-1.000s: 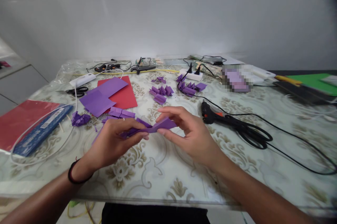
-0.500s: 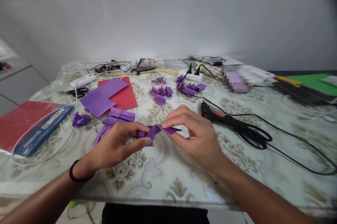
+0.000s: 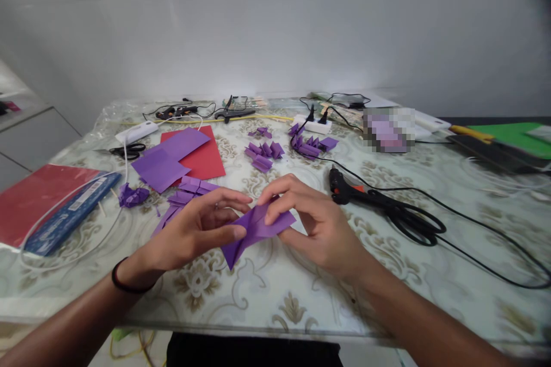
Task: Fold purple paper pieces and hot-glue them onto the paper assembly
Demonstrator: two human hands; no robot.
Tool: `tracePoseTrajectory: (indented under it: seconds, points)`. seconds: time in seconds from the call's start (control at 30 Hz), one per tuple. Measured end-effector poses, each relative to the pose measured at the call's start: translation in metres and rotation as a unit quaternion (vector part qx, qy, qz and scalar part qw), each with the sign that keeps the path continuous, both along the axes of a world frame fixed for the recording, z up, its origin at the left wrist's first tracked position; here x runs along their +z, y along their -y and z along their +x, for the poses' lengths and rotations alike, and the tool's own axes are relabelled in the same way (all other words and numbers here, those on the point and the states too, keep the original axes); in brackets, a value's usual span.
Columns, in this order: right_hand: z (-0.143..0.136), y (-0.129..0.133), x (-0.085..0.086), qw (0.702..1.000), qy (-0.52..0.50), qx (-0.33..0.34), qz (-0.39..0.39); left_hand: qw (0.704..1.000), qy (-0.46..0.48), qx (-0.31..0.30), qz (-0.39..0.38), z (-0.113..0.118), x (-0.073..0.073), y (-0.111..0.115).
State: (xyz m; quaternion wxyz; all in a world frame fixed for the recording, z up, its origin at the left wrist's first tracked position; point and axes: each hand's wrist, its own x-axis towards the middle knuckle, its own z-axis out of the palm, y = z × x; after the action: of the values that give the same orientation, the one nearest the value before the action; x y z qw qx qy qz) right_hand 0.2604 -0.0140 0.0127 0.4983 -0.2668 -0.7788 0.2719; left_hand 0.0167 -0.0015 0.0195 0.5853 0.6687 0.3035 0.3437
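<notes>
A folded purple paper (image 3: 258, 223) is held between both hands above the front middle of the table, one pointed end hanging down toward me. My left hand (image 3: 196, 232) pinches its left side, the thumb on top and the other fingers partly behind. On the right side, my right hand (image 3: 314, 220) is closed on the paper, fingertips pressed on its upper face and the thumb near its lower edge. Folded purple pieces (image 3: 183, 197) lie just behind my left hand. Farther back are more small folded pieces (image 3: 263, 154) and another group (image 3: 312, 146).
Purple sheets (image 3: 161, 166) overlap a red sheet (image 3: 209, 154) at the left, near black scissors (image 3: 131, 150) and crumpled purple paper (image 3: 132, 196). A black glue gun (image 3: 344, 186) and its looped cable lie right of my right hand. A white power strip (image 3: 314, 124) stands behind.
The purple paper has been turned and opened out, so a broader face shows and a point hangs down. The fingers of both hands have shifted on it.
</notes>
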Motion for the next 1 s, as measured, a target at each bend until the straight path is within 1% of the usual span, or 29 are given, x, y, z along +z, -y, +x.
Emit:
tracePoseTrajectory:
  seconds: [0.07, 0.13, 0.2, 0.27, 0.33, 0.37, 0.43, 0.5, 0.63, 0.7, 0.77, 0.83, 0.9, 1.0]
  points:
    - [0.0, 0.0, -0.001, 0.999, 0.001, -0.004, -0.045, 1.0, 0.006, -0.013, -0.012, 0.001, -0.004, 0.0]
    - [0.0, -0.002, -0.003, 0.994, -0.023, -0.014, -0.109, 1.0, 0.022, -0.006, -0.018, 0.002, -0.007, -0.001]
    - [-0.001, -0.004, -0.007, 0.979, -0.066, -0.007, -0.192, 0.998, 0.05, 0.026, -0.012, 0.003, -0.01, -0.002]
    - [-0.003, -0.005, -0.01, 0.96, -0.097, 0.035, -0.261, 0.996, 0.067, 0.062, -0.005, 0.003, -0.011, -0.003]
    - [-0.006, -0.004, -0.011, 0.948, -0.1, 0.059, -0.297, 0.994, 0.067, 0.082, -0.002, 0.004, -0.011, -0.003]
    - [-0.007, -0.003, -0.011, 0.947, -0.091, 0.05, -0.303, 0.994, 0.063, 0.085, -0.003, 0.004, -0.011, -0.003]
    - [-0.01, -0.001, -0.01, 0.954, -0.06, 0.002, -0.294, 0.995, 0.055, 0.085, -0.002, 0.006, -0.01, -0.002]
    - [-0.013, 0.002, -0.01, 0.963, -0.035, -0.047, -0.264, 0.995, 0.047, 0.082, -0.001, 0.007, -0.009, -0.001]
    - [-0.013, 0.002, -0.013, 0.976, -0.015, -0.09, -0.195, 0.996, 0.022, 0.084, -0.009, 0.009, -0.008, -0.001]
    - [-0.013, 0.001, -0.014, 0.982, -0.013, -0.095, -0.165, 0.996, 0.016, 0.09, -0.008, 0.007, -0.009, -0.001]
    - [-0.011, 0.0, -0.014, 0.985, -0.008, -0.094, -0.145, 0.996, 0.022, 0.083, 0.008, 0.005, -0.011, -0.001]
    - [-0.01, -0.001, -0.015, 0.987, -0.003, -0.088, -0.134, 0.998, 0.015, 0.06, 0.033, 0.003, -0.012, 0.0]
    - [-0.01, -0.001, -0.014, 0.989, 0.002, -0.079, -0.125, 0.998, -0.01, 0.032, 0.053, 0.002, -0.013, 0.0]
    - [-0.009, 0.0, -0.013, 0.99, 0.012, -0.062, -0.125, 0.997, -0.035, 0.012, 0.062, 0.001, -0.012, 0.001]
